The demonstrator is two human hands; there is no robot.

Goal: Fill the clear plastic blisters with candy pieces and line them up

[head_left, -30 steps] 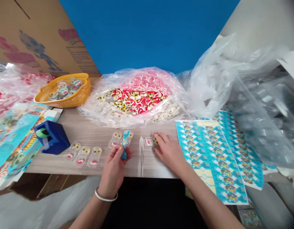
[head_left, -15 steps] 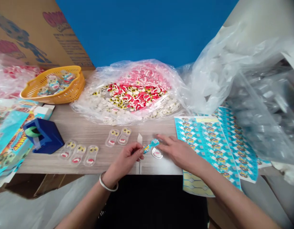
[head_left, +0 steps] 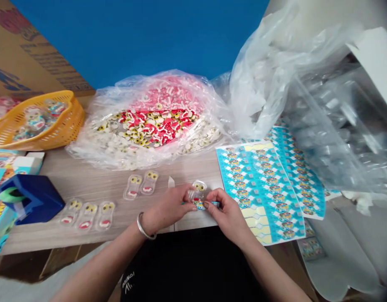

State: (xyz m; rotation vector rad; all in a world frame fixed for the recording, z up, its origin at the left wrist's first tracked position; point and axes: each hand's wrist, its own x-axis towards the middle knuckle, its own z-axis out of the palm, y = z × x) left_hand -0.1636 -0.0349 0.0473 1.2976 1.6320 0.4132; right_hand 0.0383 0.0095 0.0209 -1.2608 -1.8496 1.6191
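A small clear plastic case (head_left: 198, 187) with yellow eye candies and a red mouth piece stands between my hands at the table's front. My left hand (head_left: 174, 205) is closed, its thumb and fingers gripping the left side of the case. Across the lower part of the case runs a blue printed sticker (head_left: 200, 205). The right end of that sticker is pinched in my right hand (head_left: 226, 214), close against the case. Fingers partly cover the sticker's ends. Filled cases (head_left: 86, 216) lie in a group of three at left, and a pair of cases (head_left: 149, 183) lies nearer the middle.
A clear bag of red, white and yellow candies (head_left: 158, 126) lies at the back. Sticker sheets (head_left: 275, 184) and a bag of clear plastic cases (head_left: 347, 134) are at right. A blue tape dispenser (head_left: 39, 197) and a yellow basket (head_left: 72, 121) stand at left.
The case has come up off the table between both hands, and the blue sticker now lies across it. My right hand has closed on the sticker's end. The view has shifted right.
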